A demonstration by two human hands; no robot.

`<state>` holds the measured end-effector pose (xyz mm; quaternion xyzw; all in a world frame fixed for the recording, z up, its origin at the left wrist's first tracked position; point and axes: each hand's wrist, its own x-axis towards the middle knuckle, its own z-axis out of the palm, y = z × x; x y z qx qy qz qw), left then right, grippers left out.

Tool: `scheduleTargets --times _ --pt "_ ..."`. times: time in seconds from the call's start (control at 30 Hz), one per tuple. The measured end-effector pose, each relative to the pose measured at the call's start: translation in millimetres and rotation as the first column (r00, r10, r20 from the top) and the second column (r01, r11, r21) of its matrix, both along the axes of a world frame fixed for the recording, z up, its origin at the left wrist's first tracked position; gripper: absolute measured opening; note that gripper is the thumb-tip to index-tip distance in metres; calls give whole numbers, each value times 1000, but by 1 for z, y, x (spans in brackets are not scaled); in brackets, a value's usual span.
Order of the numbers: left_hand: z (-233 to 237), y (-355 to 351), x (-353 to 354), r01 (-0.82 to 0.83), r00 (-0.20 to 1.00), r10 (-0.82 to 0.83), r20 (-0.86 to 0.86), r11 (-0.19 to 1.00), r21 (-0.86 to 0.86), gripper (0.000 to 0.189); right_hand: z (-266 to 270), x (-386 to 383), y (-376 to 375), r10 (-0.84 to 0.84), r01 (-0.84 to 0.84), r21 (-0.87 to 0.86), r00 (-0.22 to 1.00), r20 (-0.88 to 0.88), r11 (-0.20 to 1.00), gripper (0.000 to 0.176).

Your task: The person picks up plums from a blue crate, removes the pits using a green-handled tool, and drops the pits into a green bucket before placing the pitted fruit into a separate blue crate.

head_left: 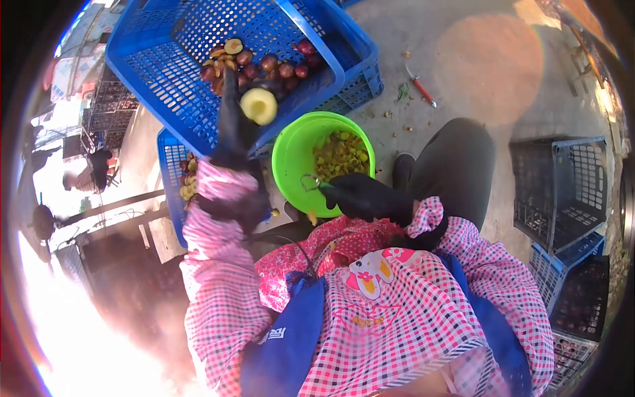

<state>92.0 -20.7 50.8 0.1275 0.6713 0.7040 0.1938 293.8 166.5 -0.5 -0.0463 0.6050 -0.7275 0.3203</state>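
My left hand (236, 135), in a black glove, is over the edge of the blue crate (331, 63). Its fingers are around a pale halved fruit (258, 106), cut face up with a hollow in the middle. Whole and cut dark red fruits (268, 63) lie in the crate beyond it. Also black-gloved, my right hand (357, 195) is closed round a small tool with a metal ring tip (309, 182), over the near side of a green bucket (288, 155). Yellow-green scraps (340, 155) lie in the bucket.
Below the large crate, another blue crate (170, 198) holds cut fruit. A red-handled tool (423, 91) lies on the concrete floor among scraps. At the right stand a dark crate (554, 192) and stacked crates (549, 271). A person (99, 169) is at the far left.
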Motion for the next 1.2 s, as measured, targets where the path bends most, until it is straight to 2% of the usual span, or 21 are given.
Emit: scheduleTargets --times 0.07,0.1,0.13,0.17,0.2,0.23,0.27,0.3,0.33,0.4,0.53,0.7,0.77,0.8,0.87,0.9,0.93,1.0,1.07,1.1,1.2 --pt "-9 -9 -59 -13 1000 15 7 968 -249 39 -1 -5 -4 7 -8 18 999 43 1000 43" --pt "-17 -7 -85 -14 1000 16 5 969 -245 39 -3 -9 -4 26 -29 36 996 80 999 41" --pt "-20 0 -103 65 889 -323 -323 790 -609 36 -5 -10 -4 25 -28 38 996 80 999 41" --pt "-25 5 -118 -52 586 -690 -425 492 -869 33 -8 -11 -5 -24 21 76 999 41 997 40" --pt "-33 8 -126 -47 582 -693 -426 494 -868 33 -11 -14 -5 -75 74 112 997 0 991 38" --pt "-31 20 -122 180 896 -437 -85 532 -827 30 -10 -19 -2 -18 7 171 998 61 985 35" --pt "-34 30 -124 349 928 -131 349 631 -693 29 -9 -19 0 -28 16 177 997 65 984 35" --pt "-64 17 -139 435 899 -337 279 757 -487 27 -10 -17 2 -81 75 100 995 64 992 35" --pt "-94 21 -173 491 866 -253 430 587 -643 26 -10 -17 4 -134 133 23 989 67 991 34" --pt "-60 66 -154 294 735 -650 193 48 -955 27 -9 -25 9 -76 57 154 990 117 986 41" --pt "-112 60 -184 352 820 -537 198 200 -914 26 -13 -26 7 -106 104 63 994 24 993 40" --pt "-99 22 -186 393 886 -403 231 387 -834 27 -10 -24 5 -160 158 47 986 49 986 36" --pt "-68 -3 -160 189 949 -100 300 940 -285 31 -14 -18 -3 -189 187 47 981 35 981 33" --pt "-53 -10 -144 173 956 -87 282 939 -296 31 -15 -19 -5 -226 224 55 974 15 973 31" --pt "-25 -14 -96 351 926 -355 -132 935 -52 37 0 -23 -3 -230 223 100 971 58 970 29" --pt "-19 -24 -79 135 987 -124 103 986 -102 36 3 -24 -4 -293 283 115 953 78 952 29" --pt "-2 5 -38 -15 933 -130 336 918 397 41 7 -24 -3 -356 342 134 929 100 930 29" --pt "-12 -8 -1 -36 999 32 41 994 103 50 11 -21 1 -370 362 116 927 59 925 34" --pt "-15 -12 44 -85 820 -141 554 928 363 58 0 -14 -5 -460 495 89 849 -260 864 34" --pt "-11 -11 64 53 883 -150 444 973 224 62 -7 -11 -10 -480 560 106 780 -402 822 33" --pt "-60 -35 88 8 893 -24 450 999 39 62 -3 -6 -11 -427 543 189 794 -434 818 33"
